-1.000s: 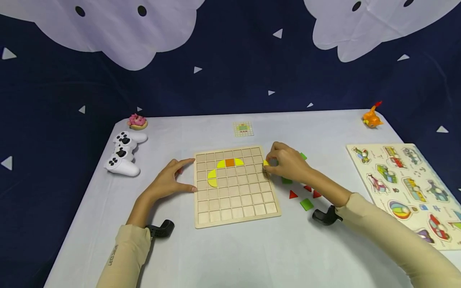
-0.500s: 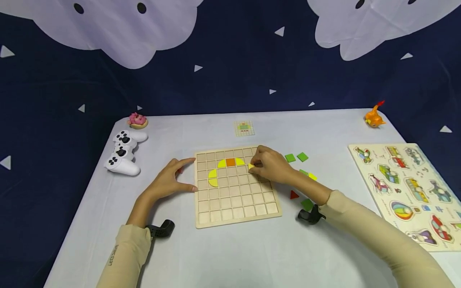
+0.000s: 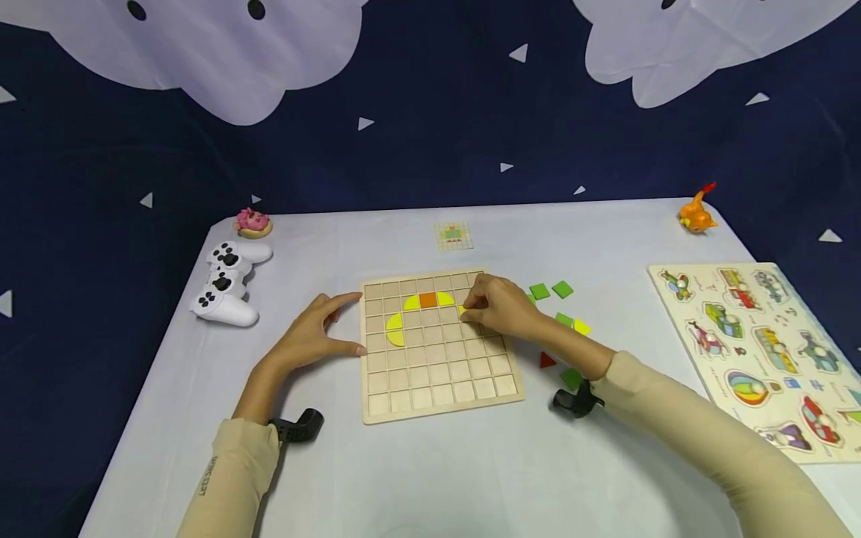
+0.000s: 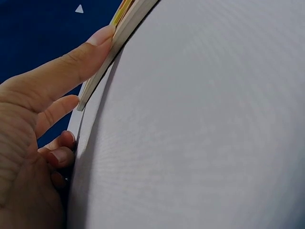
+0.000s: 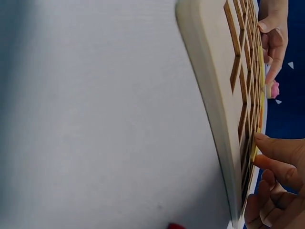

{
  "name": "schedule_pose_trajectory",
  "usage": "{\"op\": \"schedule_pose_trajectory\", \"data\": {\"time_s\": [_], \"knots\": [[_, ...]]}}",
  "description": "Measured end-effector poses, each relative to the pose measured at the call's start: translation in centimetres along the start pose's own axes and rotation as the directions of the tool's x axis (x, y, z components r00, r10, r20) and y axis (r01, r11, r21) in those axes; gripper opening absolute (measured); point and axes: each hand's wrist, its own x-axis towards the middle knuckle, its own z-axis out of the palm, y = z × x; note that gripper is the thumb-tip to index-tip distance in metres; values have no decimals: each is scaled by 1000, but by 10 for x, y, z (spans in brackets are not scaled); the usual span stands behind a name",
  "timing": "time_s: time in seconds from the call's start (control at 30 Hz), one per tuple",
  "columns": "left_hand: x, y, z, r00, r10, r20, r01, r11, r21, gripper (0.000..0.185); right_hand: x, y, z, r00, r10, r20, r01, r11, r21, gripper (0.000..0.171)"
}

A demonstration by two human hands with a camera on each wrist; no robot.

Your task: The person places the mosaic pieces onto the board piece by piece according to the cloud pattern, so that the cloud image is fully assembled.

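A wooden grid board (image 3: 440, 410) lies on the white-covered table. My left hand (image 3: 308, 334) touches its left edge with spread thumb and index finger; the left wrist view shows the thumb (image 4: 102, 37) against the board's side. Over the right part of the grid, my right hand (image 3: 504, 308) pinches a yellow tile (image 5: 254, 151) between thumb and finger, at the board's surface. Most of that tile is hidden, so its shape is unclear. Yellow quarter-round tiles (image 3: 395, 338) and an orange square tile (image 3: 427, 300) sit in upper cells.
Loose green tiles (image 3: 563, 288), a yellow tile (image 3: 581, 326) and a red triangle (image 3: 547, 360) lie right of the board. Behind it is a small pattern card (image 3: 454, 236). A white game controller (image 3: 225, 284) stands left, a picture puzzle (image 3: 747, 336) right, with an orange figurine (image 3: 697, 216) beyond.
My right hand has moved left from the board's right edge onto the grid, carrying the yellow tile, and then stays nearly in place. The left hand keeps its place at the board's edge.
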Motion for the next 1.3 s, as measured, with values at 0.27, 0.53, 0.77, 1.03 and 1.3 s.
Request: {"op": "schedule_pose_trajectory", "data": {"time_s": [0.27, 0.53, 0.77, 1.03, 1.3], "knots": [[1, -1, 1, 1000, -1, 1, 1, 1000, -1, 97, -13, 8, -20, 999, -51, -1, 51, 997, -60, 19], [-1, -4, 0, 1000, -6, -6, 6, 1000, -5, 97, -47, 38, -59, 999, 40, -30, -43, 996, -80, 18], [-1, -2, -1, 1000, -2, 1, 2, 1000, 9, 97, -84, 67, -76, 997, 61, -46, -68, 984, -167, 16], [-2, -1, -1, 1000, 7, -3, -7, 1000, 9, 97, -109, 82, -84, 999, 45, 5, -43, 972, -230, 24], [-1, -1, 1, 1000, 9, -1, -9, 1000, 10, 96, -119, 88, -87, 1000, 8, 4, -6, 955, -297, 25]]}}
